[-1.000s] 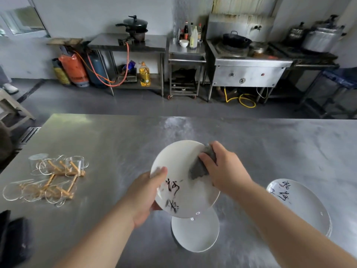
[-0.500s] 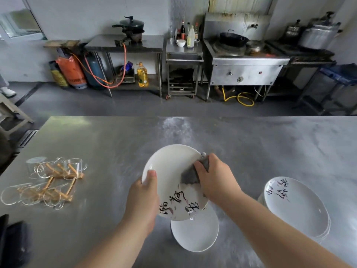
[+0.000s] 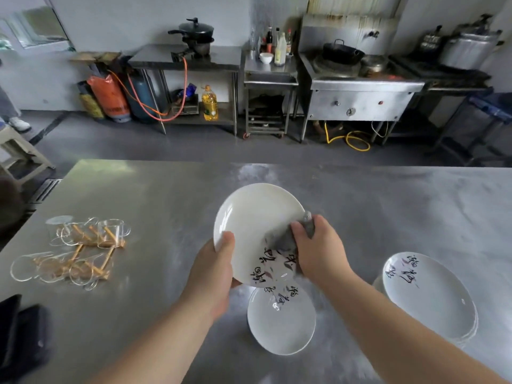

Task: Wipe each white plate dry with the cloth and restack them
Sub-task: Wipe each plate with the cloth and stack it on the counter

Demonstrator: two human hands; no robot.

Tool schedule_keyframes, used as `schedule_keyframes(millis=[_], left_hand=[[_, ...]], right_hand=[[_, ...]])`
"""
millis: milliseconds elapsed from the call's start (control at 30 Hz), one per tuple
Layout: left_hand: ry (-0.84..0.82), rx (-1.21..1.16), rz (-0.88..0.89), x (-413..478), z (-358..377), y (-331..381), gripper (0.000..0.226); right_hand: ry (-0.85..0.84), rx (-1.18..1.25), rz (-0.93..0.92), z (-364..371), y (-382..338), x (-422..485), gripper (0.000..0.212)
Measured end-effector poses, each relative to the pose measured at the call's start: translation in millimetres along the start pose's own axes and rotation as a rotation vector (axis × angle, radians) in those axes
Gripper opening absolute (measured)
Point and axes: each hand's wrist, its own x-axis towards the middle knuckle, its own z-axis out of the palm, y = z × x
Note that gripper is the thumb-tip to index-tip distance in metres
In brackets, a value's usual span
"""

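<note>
Looked every bit a commercial kitchen. Held a steel wok range (image 3: 357,102) with a black wok (image 3: 341,53) along the back wall, gas cylinders (image 3: 141,97) with an orange hose (image 3: 183,87) running up to a steel bench (image 3: 166,55) under a pressure cooker (image 3: 197,30), sauce bottles (image 3: 280,47), a jug of cooking oil (image 3: 209,104), big aluminium pots (image 3: 468,48), and a broad stainless worktable (image 3: 133,195) up front.

I see my left hand (image 3: 213,275) gripping a white plate (image 3: 255,225) by its left rim, thumb on the face, the plate tilted up off the bench (image 3: 166,203). My right hand (image 3: 318,250) presses a grey cloth (image 3: 282,239) against the plate's right side, above its black lettering. Just below both hands a second plate (image 3: 279,325) lies flat. Right of the right hand sits a stack of plates (image 3: 432,297); well left of the left hand, glass cups (image 3: 80,250).
</note>
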Motion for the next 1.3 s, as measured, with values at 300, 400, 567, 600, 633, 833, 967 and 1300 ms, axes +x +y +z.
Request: schedule_keyframes(millis=[300, 400, 567, 600, 633, 833, 967, 1300], left_hand=[[0.261, 0.218, 0.156, 3.1, 5.7, 12.8, 0.059], [0.325, 0.194, 0.173, -2.4, 13.4, 2.1, 0.052], [0.194, 0.39, 0.231, -8.1, 4.2, -3.5, 0.042], [0.158, 0.439, 0.267, -10.2, 4.3, -3.0, 0.043], [0.146, 0.447, 0.292, -12.3, 5.3, -2.2, 0.044], [0.347, 0.188, 0.2, -6.2, 12.5, 14.0, 0.047], [0.079, 0.036, 0.094, -8.4, 12.5, 8.2, 0.037], [-0.36, -0.698, -0.519, -10.9, 5.4, 15.3, 0.068]], right_hand=[[-0.003, 0.089, -0.092, -8.1, -19.4, -9.9, 0.012], [-0.105, 0.259, 0.179, 10.1, -12.3, -42.0, 0.016], [-0.073, -0.14, -0.126, -25.0, -19.4, 2.4, 0.021], [-0.072, -0.158, -0.193, -32.5, -22.9, 9.6, 0.019], [-0.074, -0.146, -0.236, -35.6, -23.3, 12.4, 0.018], [-0.204, 0.237, 0.075, -8.4, -9.0, -37.8, 0.02], [-0.088, 0.182, 0.023, -21.4, -7.3, -18.8, 0.019], [-0.3, 0.152, -0.436, -72.4, 10.7, 1.5, 0.026]])
